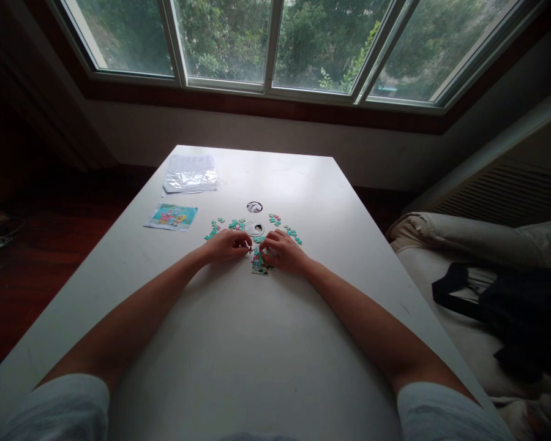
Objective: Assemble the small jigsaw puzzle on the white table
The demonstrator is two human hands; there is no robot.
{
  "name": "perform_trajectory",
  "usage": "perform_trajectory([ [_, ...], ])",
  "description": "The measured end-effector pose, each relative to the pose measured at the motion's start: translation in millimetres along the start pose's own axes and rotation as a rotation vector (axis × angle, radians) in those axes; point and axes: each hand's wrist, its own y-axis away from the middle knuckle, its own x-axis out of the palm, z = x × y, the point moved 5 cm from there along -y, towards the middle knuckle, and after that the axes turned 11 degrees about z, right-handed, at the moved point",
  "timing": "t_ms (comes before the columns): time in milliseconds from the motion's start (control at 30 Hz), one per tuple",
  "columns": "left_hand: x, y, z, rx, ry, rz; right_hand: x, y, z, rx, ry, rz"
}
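Observation:
On the white table, a small joined section of jigsaw puzzle lies between my hands. My left hand is closed in a pinch on a small reddish puzzle piece, just left of that section. My right hand curls over the section's right side, and its fingers hide part of it; whether it grips a piece cannot be made out. Loose teal puzzle pieces lie in an arc beyond my hands. A round tin sits among them, with a round lid-like disc behind it.
A colourful picture sheet lies to the left. Behind it are papers with a clear plastic bag. The white table ends before a windowed wall. At right, a pale seat holds a dark bag.

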Motion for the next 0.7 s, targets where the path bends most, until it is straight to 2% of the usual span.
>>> perform_trajectory([
  [400, 1.3, -1, -15, 0.122, -0.058, 0.026, 1, 0, -3, 0.002, -0.021, -0.003],
  [700, 3.3, -3, -12, 0.069, -0.074, -0.036, 0, -1, -2, 0.005, -0.024, -0.005],
])
